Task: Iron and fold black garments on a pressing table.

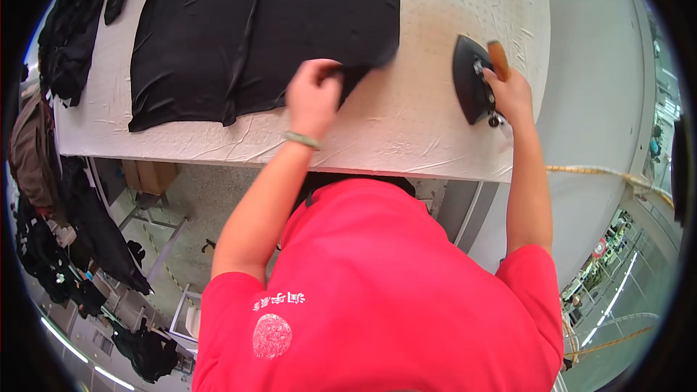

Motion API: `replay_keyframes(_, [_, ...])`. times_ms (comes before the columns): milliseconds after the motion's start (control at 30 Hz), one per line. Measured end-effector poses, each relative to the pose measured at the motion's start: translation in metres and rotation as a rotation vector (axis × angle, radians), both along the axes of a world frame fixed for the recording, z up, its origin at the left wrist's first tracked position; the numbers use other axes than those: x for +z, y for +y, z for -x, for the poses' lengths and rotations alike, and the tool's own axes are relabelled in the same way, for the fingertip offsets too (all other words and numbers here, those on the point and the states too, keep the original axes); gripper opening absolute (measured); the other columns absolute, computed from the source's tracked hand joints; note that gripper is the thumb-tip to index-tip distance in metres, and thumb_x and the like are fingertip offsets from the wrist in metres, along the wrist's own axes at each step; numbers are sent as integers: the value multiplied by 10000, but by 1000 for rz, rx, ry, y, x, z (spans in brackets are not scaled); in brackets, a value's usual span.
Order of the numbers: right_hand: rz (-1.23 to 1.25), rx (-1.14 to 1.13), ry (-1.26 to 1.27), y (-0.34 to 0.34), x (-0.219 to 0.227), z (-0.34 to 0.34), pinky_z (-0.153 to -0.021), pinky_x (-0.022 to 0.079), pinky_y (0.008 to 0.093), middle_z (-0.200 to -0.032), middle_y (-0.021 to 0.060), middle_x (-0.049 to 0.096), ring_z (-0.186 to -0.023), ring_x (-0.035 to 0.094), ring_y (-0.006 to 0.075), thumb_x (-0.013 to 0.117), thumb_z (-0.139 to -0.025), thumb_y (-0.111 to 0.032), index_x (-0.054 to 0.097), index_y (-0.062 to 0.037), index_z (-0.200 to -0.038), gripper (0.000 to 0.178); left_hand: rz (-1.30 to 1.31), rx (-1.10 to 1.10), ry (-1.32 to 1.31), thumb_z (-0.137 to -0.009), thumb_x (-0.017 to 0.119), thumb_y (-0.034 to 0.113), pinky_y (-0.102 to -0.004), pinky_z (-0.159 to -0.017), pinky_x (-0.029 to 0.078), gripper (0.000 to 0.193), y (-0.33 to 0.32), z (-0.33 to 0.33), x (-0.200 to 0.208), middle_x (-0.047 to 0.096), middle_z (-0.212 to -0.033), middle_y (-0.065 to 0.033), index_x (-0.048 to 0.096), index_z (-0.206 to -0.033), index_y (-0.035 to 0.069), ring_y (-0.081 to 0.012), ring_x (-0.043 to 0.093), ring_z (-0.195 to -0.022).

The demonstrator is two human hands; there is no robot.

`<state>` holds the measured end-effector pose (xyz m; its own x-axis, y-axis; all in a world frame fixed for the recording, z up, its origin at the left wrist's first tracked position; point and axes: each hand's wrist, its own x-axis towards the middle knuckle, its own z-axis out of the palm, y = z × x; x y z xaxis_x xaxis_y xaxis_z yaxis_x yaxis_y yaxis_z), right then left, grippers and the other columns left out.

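Note:
A black garment [312, 18] lies spread over the pale, padded ironing table [435, 152], with a raised fold running down its middle. My left hand [315, 96] is closed on the garment's near edge toward its right corner, and the cloth there is lifted and curled. On the right, my right hand [510, 96] grips the wooden handle of a dark iron [470, 83]. The iron rests on the table cover, apart from the garment, its soleplate shape pointing away from me.
More black clothes [69, 47] are heaped at the table's left end. Dark garments [98, 225] hang lower left. A cardboard box [150, 176] is under the table. A yellowish hose [602, 172] runs off to the right beside a grey wall panel [581, 101].

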<state>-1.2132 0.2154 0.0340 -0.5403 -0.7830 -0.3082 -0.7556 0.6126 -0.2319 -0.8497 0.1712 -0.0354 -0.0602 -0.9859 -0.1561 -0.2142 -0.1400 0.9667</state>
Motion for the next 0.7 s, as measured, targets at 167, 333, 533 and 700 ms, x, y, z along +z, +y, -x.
replay_keyframes(167, [-61, -185, -148, 9, 6, -16, -650, 497, 353, -727, 78, 641, -677, 636, 185, 733, -911, -328, 682, 9, -1071, 376, -450, 180, 208, -957, 681, 86, -286, -701, 565, 257, -14, -62, -10, 716, -948, -67, 620, -1177, -31, -121, 669, -807])
replay_keyframes(333, [1, 56, -248, -32, 27, -68, -646, 496, 346, -764, 79, 650, -683, 631, 176, 737, -910, -318, 681, 10, -1087, 377, -483, 245, 361, -981, 651, 91, -268, -742, 577, 357, 9, -74, -2, 703, -993, -83, 542, -1294, -43, -137, 678, -849])
replay_keyframes(533, [98, 509, -149, -112, 19, -184, -818, 545, 450, -999, 217, 726, -940, 700, 389, 732, -908, -350, 626, -34, -1266, 488, -212, 302, 233, -993, 633, 82, -266, -766, 576, 327, 7, -100, 19, 692, -1082, -98, 558, -1288, -37, -139, 680, -922])
replay_keyframes(700, [-84, 837, -105, -153, 23, -218, -823, 547, 463, -1023, 230, 721, -958, 688, 422, 742, -899, -328, 615, -63, -1305, 501, 21, 153, -278, -949, 693, 155, -324, -736, 565, 241, -31, -92, 13, 695, -1078, -89, 642, -1150, 32, -206, 695, -883])
